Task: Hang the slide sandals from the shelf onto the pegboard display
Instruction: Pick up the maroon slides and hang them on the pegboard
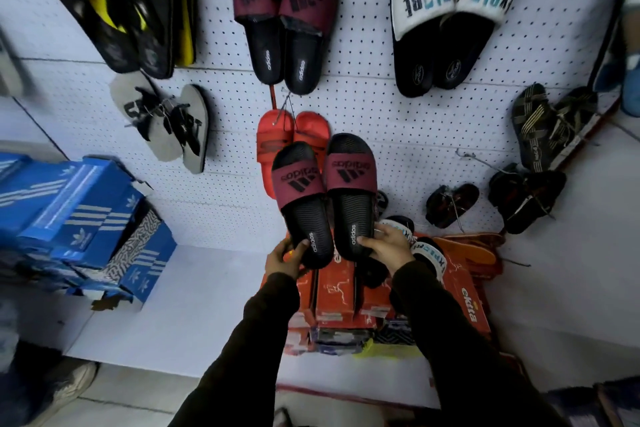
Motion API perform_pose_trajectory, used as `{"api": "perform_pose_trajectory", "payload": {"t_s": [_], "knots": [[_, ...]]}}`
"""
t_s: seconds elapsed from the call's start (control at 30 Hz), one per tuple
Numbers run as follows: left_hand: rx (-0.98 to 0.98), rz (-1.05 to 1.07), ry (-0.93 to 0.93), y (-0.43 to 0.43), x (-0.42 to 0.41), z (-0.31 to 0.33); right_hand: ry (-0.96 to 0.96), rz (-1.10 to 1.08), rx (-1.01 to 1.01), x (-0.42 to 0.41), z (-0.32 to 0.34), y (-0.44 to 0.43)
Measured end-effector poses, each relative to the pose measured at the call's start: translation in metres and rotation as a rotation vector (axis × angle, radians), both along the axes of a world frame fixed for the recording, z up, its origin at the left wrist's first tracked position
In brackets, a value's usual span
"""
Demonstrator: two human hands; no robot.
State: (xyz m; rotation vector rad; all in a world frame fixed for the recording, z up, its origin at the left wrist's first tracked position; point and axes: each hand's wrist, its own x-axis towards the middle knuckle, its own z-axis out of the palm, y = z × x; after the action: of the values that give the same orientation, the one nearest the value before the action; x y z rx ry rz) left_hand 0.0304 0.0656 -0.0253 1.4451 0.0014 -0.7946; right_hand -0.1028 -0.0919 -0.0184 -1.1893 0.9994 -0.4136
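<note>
Pair in hand: two black rubber slide sandals with maroon logo straps, left slide (304,208) and right slide (351,194), held toes-up side by side in front of the white perforated pegboard (381,121).
Left hand (285,258): fingers clamped on the heel of the left slide, thumb on the footbed.
Right hand (388,244): fingers clamped on the heel of the right slide, thumb near the printed logo.
Position: the pair is lifted clear of the shelf (207,288) and overlaps a hanging red slide pair (277,142); whether it touches the board or a hook I cannot tell.
Already hung: a matching maroon-strap pair (287,21), a black pair with white lettered straps (450,17), grey flip-flops (173,128), and several darker pairs at right.
Still on the shelf: another white-strapped slide pair (427,250) lying on the orange shoeboxes (339,291); stacked blue shoeboxes (79,218) at left.
Progress: seemingly midway; this pair is not yet hooked, and at least one more waits.
</note>
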Motion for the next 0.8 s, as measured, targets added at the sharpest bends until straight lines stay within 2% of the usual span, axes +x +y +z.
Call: {"api": "perform_pose_trajectory", "payload": {"t_s": [0.17,0.53,0.8], "knots": [[-0.122,0.005,-0.215,0.001,0.024,0.047,-0.152,-0.061,-0.117,0.023,0.058,0.008],[-0.332,0.036,-0.419,-0.018,0.097,0.139,-0.353,-0.068,-0.355,0.076,0.168,0.007],[-0.39,0.026,-0.607,-0.036,0.156,0.213,-0.473,-0.113,-0.459,0.123,0.236,-0.006]]}}
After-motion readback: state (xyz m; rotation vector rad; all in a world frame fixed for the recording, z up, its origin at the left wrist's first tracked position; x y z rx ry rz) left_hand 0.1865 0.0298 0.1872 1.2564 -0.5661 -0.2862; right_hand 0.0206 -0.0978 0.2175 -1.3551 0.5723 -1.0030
